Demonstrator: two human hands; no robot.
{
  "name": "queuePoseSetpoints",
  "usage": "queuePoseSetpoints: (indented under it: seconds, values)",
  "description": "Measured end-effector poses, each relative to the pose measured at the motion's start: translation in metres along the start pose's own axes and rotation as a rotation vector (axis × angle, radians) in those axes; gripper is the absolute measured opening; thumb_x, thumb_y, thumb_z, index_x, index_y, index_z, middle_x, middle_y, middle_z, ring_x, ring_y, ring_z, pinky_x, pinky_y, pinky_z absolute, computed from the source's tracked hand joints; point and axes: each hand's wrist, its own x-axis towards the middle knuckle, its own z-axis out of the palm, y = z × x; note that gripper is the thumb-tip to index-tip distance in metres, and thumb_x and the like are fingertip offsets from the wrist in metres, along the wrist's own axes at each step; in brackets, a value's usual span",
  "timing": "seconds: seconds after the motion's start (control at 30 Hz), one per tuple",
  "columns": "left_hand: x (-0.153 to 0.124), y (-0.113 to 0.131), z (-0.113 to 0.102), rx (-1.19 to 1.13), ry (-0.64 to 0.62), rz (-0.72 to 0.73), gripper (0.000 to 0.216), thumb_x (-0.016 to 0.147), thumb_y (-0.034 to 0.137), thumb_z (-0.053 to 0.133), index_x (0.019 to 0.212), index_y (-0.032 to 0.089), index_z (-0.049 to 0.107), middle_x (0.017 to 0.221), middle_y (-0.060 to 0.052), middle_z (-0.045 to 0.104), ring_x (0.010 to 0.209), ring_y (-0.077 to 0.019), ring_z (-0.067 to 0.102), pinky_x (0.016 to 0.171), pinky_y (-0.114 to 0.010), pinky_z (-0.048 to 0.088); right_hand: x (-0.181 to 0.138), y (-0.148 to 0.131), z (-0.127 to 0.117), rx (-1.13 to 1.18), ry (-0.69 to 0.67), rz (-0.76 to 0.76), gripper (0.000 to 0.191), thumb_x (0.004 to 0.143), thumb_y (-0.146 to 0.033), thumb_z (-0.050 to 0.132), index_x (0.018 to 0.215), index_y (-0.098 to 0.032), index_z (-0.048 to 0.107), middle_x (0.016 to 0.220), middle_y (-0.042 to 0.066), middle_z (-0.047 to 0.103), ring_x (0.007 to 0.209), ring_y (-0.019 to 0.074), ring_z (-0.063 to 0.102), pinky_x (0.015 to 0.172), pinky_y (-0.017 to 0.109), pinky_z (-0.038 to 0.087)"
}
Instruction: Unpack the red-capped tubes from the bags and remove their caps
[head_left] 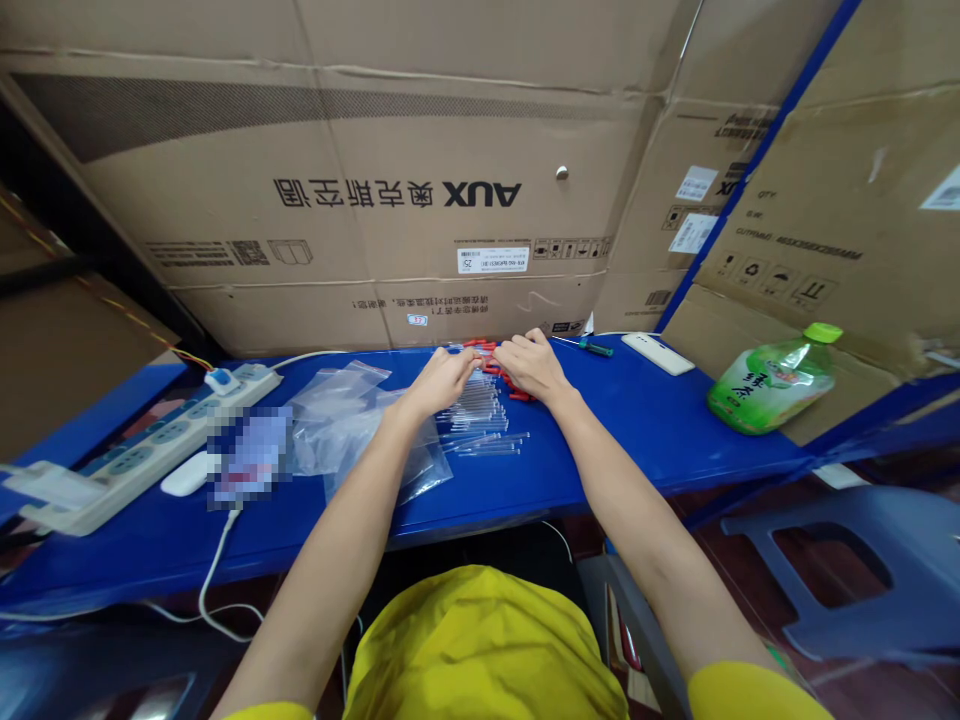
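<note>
My left hand (444, 380) and my right hand (531, 364) meet at the back of a blue shelf (630, 420), both with fingers curled over a small pile of red caps (501, 372). Just in front of the hands lies a row of clear thin tubes (480, 420). What the fingers pinch is too small to make out. Clear plastic bags (352, 425) lie under and left of my left forearm.
A white power strip (142, 450) and a white charger with cable (187, 475) sit at the left. A green tea bottle (776, 380), a white flat device (658, 352) and a screwdriver (592, 347) lie to the right. Cardboard boxes (420, 190) wall the back. A grey stool (847, 570) stands lower right.
</note>
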Motion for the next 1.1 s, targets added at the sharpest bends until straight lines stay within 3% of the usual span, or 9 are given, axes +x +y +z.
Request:
queuePoseSetpoints:
  seconds: [0.1,0.23,0.3,0.5,0.63,0.77,0.87,0.97,1.1]
  values:
    - [-0.006,-0.01,-0.004,-0.005,0.0,-0.017,0.047,0.112,0.043,0.023,0.103,0.021,0.063,0.094,-0.011,0.074,0.085,-0.0253,0.067,0.085,-0.037,0.042,-0.005,0.009,0.001,0.063,0.014,0.081,0.039,0.113,-0.035,0.031,0.106,-0.023,0.068,0.081,0.007,0.065,0.079,0.0242,0.046,0.079,0.038,0.027]
    - [-0.025,-0.04,-0.017,-0.028,0.123,-0.228,0.041,0.111,0.041,0.026,0.106,0.023,0.062,0.095,-0.007,0.075,0.087,-0.0241,0.068,0.09,-0.036,0.045,-0.03,0.038,-0.004,0.035,0.236,0.44,0.048,0.113,-0.033,0.023,0.098,-0.021,0.066,0.077,0.008,0.065,0.076,0.0244,0.05,0.081,0.039,0.029]
    - [-0.028,-0.045,-0.02,-0.014,0.158,-0.295,0.04,0.111,0.04,0.027,0.106,0.023,0.062,0.09,-0.006,0.074,0.083,-0.0243,0.067,0.091,-0.037,0.045,-0.041,0.047,-0.005,0.029,0.264,0.511,0.05,0.114,-0.039,0.022,0.093,-0.021,0.064,0.075,0.007,0.064,0.075,0.0246,0.051,0.083,0.04,0.029]
    - [-0.008,0.001,-0.001,-0.051,0.083,-0.073,0.039,0.113,0.041,0.032,0.109,0.022,0.065,0.108,-0.008,0.078,0.101,-0.0245,0.071,0.093,-0.037,0.044,-0.031,0.03,-0.001,0.118,0.201,0.426,0.043,0.115,-0.038,0.026,0.104,-0.019,0.063,0.092,0.011,0.074,0.087,0.0253,0.061,0.087,0.039,0.031]
    - [-0.005,0.015,0.007,-0.126,0.122,-0.099,0.033,0.111,0.044,0.042,0.115,0.026,0.07,0.12,-0.006,0.078,0.109,-0.025,0.071,0.091,-0.034,0.048,-0.019,0.014,0.0,0.241,0.199,0.415,0.034,0.113,-0.028,0.028,0.126,-0.016,0.057,0.106,0.014,0.077,0.09,0.0256,0.065,0.091,0.039,0.034]
    - [-0.007,0.012,0.014,-0.251,0.15,-0.254,0.036,0.11,0.046,0.041,0.133,0.027,0.061,0.088,-0.003,0.077,0.085,-0.0243,0.073,0.079,-0.033,0.049,-0.008,-0.01,0.0,0.325,0.133,0.289,0.028,0.105,-0.018,0.034,0.119,-0.016,0.058,0.1,0.013,0.076,0.085,0.0271,0.063,0.091,0.039,0.036]
    - [-0.007,0.013,0.019,-0.41,0.146,-0.257,0.043,0.11,0.044,0.041,0.148,0.023,0.045,0.069,0.002,0.067,0.067,-0.0218,0.068,0.074,-0.032,0.049,-0.001,-0.028,0.0,0.353,0.077,0.161,0.028,0.102,-0.016,0.039,0.119,-0.015,0.06,0.107,0.014,0.077,0.088,0.0263,0.063,0.09,0.039,0.035]
    - [-0.007,0.015,0.022,-0.496,0.14,-0.23,0.046,0.11,0.042,0.04,0.15,0.021,0.039,0.066,0.004,0.063,0.063,-0.0202,0.065,0.074,-0.033,0.05,0.0,-0.037,-0.001,0.35,0.051,0.087,0.031,0.104,-0.019,0.04,0.127,-0.015,0.061,0.123,0.015,0.075,0.098,0.0256,0.065,0.09,0.039,0.034]
    - [-0.007,0.016,0.025,-0.544,0.139,-0.232,0.048,0.11,0.045,0.038,0.151,0.02,0.036,0.07,0.002,0.066,0.067,-0.0202,0.067,0.076,-0.034,0.052,-0.002,-0.033,-0.004,0.336,0.039,0.088,0.029,0.111,-0.026,0.039,0.12,-0.018,0.065,0.121,0.012,0.077,0.098,0.0242,0.066,0.088,0.038,0.032]
